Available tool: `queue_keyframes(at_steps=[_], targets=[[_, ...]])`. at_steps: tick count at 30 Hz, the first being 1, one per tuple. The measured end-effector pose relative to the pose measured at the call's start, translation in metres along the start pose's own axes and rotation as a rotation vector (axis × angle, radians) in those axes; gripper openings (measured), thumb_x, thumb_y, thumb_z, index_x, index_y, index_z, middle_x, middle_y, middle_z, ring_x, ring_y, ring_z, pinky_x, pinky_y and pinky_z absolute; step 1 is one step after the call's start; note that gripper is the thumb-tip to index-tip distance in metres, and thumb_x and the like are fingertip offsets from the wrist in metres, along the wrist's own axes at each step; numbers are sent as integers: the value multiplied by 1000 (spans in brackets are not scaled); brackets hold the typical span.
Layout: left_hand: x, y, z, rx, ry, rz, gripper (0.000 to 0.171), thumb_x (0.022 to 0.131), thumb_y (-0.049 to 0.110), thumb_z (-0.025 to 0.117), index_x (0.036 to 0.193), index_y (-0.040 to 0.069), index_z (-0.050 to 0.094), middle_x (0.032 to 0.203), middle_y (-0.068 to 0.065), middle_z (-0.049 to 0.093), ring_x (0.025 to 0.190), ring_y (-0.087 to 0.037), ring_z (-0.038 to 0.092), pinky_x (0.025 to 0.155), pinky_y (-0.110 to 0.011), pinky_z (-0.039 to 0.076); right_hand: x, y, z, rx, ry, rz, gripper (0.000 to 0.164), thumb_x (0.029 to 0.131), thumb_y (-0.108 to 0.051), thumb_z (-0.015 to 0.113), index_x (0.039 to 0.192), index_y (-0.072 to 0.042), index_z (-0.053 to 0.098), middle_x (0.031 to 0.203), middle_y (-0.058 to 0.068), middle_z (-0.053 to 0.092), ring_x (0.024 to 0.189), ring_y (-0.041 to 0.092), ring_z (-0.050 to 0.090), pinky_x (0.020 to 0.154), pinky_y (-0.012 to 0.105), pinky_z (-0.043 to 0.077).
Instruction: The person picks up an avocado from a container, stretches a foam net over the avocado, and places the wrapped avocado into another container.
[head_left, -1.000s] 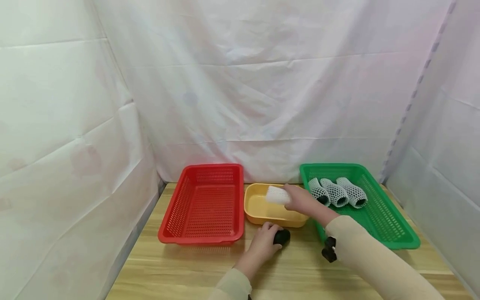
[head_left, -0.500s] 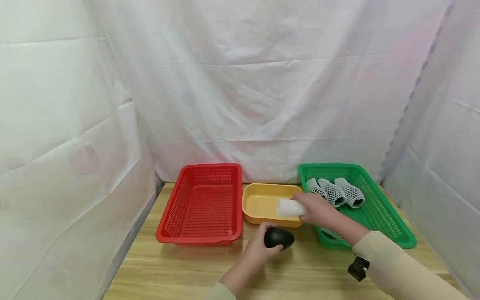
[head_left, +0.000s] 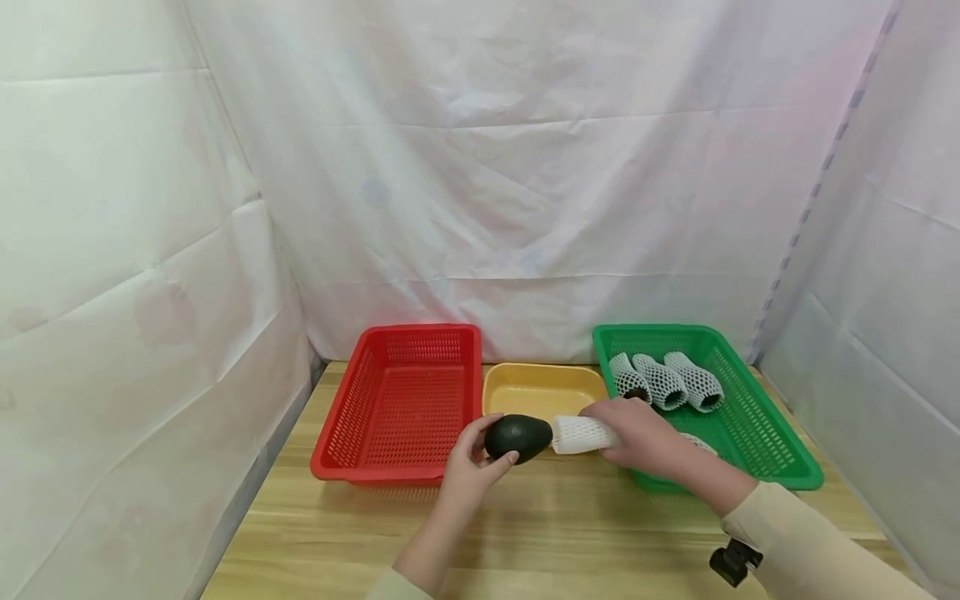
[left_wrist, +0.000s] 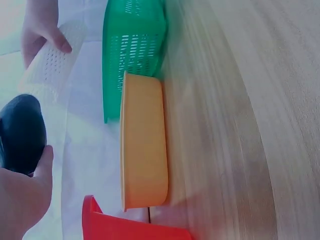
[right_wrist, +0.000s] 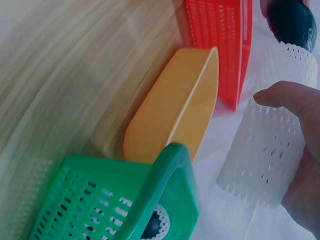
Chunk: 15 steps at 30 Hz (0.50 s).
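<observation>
My left hand (head_left: 467, 467) grips a dark green avocado (head_left: 519, 438) by its rounder end, held up in front of the yellow tub (head_left: 543, 371). The narrower end points right, at the mouth of a white foam net sleeve (head_left: 583, 434). My right hand (head_left: 643, 437) holds that sleeve round its middle. In the right wrist view the foam sleeve (right_wrist: 265, 145) lies between thumb and fingers, and its open end is right at the avocado (right_wrist: 292, 24). The left wrist view has the avocado (left_wrist: 22, 132) just below the sleeve (left_wrist: 52, 62).
A red basket (head_left: 318, 462) stands on the wooden table (head_left: 360, 542) at left. At right is a green basket (head_left: 806, 477) with several foam-netted dark fruits (head_left: 663, 385) inside. White cloth (head_left: 525, 167) hangs behind and at both sides.
My left hand has lifted the avocado off the table and brought it left and up, its tip now facing the sleeve. My right hand has moved the sleeve right and lower, out from over the tub.
</observation>
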<state>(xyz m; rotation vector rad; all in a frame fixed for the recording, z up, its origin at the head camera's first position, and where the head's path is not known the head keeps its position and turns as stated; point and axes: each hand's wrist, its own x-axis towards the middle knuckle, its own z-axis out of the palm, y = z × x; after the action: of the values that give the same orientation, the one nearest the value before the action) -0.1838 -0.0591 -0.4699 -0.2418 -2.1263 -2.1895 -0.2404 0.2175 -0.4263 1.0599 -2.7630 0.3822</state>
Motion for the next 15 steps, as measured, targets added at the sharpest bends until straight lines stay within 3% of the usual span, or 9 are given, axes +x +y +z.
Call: queue_keyframes(at_steps=[4,15], targets=[[0,1,1,-3,-25,0,55,82,5,78,132,9,57,135,-12,51,118,-29,54,88,-30,52,2,-7,1,-30,4,-14,49,69,-13,86,114,-16,66,105,-3,66,93,21,61,74,42,44],[-2,4,13,-27,-36,-16,54,81,7,79,131,11,57,132,-11,52,120,-30,52,90,-36,52,16,-31,-2,-15,-6,-62,44,71,-12,84,111,-13,67,100,-3,67,87,17,62,73,40,49]])
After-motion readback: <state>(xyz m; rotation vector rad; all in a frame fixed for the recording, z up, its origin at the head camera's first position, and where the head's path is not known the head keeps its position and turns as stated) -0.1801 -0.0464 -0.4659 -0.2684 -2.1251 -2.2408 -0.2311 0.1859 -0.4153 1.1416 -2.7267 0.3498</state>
